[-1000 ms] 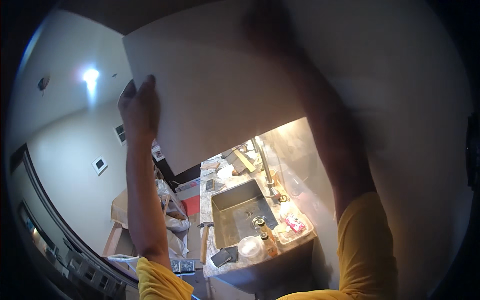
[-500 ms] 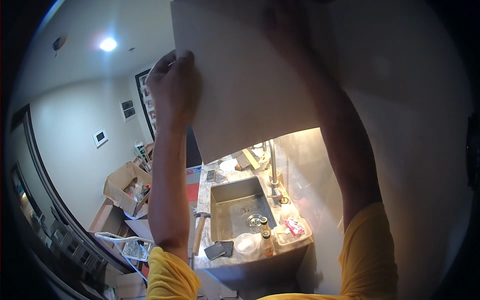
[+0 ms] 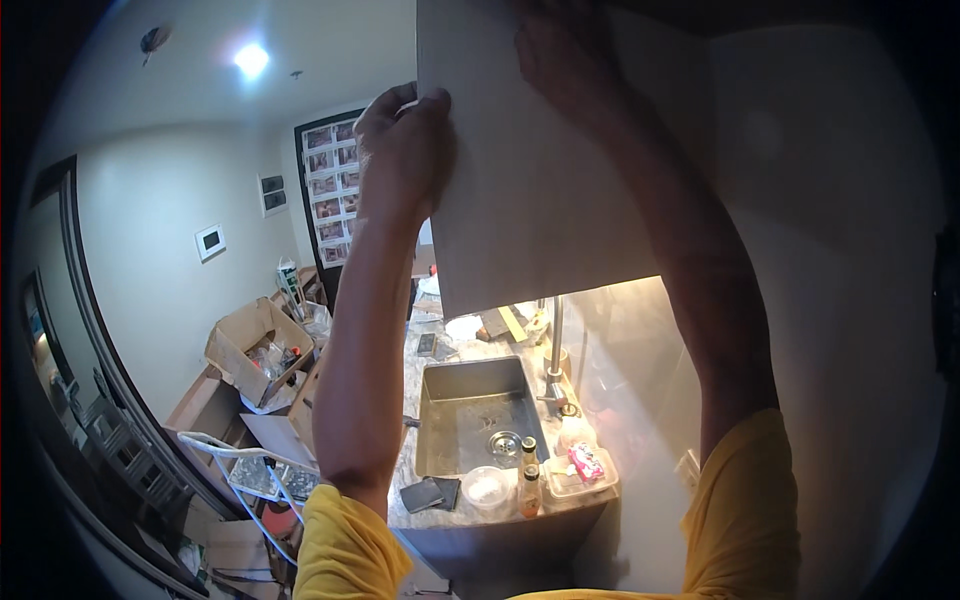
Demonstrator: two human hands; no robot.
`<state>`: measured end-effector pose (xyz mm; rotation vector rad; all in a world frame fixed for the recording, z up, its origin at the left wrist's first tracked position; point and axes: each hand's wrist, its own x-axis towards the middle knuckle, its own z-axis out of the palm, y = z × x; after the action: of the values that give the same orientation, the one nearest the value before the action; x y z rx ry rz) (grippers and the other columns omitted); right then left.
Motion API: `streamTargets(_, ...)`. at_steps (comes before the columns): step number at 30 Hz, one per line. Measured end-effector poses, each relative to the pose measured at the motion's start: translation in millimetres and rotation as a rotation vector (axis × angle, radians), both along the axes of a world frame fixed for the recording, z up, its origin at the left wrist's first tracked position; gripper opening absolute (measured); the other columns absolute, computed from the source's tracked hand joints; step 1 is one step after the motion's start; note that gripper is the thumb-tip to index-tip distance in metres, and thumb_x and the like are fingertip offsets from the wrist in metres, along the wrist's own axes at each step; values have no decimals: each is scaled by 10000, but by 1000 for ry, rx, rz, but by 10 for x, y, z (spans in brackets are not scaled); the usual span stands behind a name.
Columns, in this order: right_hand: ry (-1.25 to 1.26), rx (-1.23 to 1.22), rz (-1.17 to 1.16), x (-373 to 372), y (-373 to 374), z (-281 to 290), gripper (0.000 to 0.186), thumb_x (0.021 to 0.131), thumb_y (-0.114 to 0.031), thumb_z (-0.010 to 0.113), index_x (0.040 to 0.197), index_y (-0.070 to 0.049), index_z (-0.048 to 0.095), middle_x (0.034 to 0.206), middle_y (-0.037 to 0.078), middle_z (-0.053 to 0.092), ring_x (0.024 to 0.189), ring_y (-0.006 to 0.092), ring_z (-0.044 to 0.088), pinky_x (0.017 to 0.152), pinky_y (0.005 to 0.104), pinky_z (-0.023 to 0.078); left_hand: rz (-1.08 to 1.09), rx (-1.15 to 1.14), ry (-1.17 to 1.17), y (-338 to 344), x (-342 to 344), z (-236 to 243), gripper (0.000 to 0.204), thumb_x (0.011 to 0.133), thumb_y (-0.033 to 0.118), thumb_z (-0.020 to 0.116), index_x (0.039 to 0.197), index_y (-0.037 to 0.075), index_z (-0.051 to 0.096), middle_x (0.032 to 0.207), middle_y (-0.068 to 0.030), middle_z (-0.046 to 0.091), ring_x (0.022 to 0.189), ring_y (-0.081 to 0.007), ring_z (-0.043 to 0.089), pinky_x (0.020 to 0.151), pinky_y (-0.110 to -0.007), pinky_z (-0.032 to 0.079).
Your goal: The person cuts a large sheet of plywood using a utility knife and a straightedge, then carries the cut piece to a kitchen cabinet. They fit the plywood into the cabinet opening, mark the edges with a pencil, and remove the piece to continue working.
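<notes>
A large flat pale panel (image 3: 550, 210) hangs upright in front of me, above the sink, its upper part running out of view. My left hand (image 3: 408, 150) is closed round the panel's left edge, with the thumb on the near face and the fingers behind. Higher up, my right hand (image 3: 568, 60) is raised against the panel's upper part in deep shadow. Its fingers look curled, but what they hold is too dark to make out. Both forearms reach up from yellow sleeves.
Below is a counter with a steel sink (image 3: 480, 415), a tall tap (image 3: 555, 345), small bottles (image 3: 529, 490), a round plastic tub (image 3: 487, 488) and dark pads (image 3: 425, 494). A cardboard box (image 3: 255, 345) and a white-framed step stool (image 3: 225, 450) stand left. A wall (image 3: 820, 300) bounds the right.
The panel's left edge and my left hand have shifted right in the view, and the panel's lower edge looks more level. The whole view has turned slightly, showing more of the wall pictures.
</notes>
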<state>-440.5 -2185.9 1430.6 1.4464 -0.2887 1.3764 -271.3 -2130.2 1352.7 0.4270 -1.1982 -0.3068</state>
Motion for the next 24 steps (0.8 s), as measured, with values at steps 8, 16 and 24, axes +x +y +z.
streamTargets(8, 4, 25, 88, 108, -96, 46, 462, 825, -60, 510, 1285, -47, 545, 1252, 153, 517, 1197, 343, 437, 1042, 501, 309, 277, -105, -121, 16, 26, 32, 325, 882, 121, 660, 1129, -79, 594, 859, -98, 666, 677, -142, 612, 629, -264, 502)
streamTargets(16, -9, 25, 33, 65, -139, -5, 449, 831, -102, 515, 1276, -65, 561, 1214, 137, 525, 1178, 315, 440, 999, 502, 320, 493, -67, -135, -77, 29, 163, 388, 878, 221, 683, 1086, -102, 627, 841, -111, 674, 674, -126, 603, 625, -259, 490)
streamTargets(24, 0, 55, 76, 110, -42, -25, 458, 839, -139, 522, 1292, -79, 563, 1202, 136, 522, 1172, 312, 433, 996, 512, 317, 396, 35, -131, -68, 93, 233, 337, 904, 215, 655, 1037, -95, 658, 832, -78, 654, 692, -115, 581, 643, -265, 482)
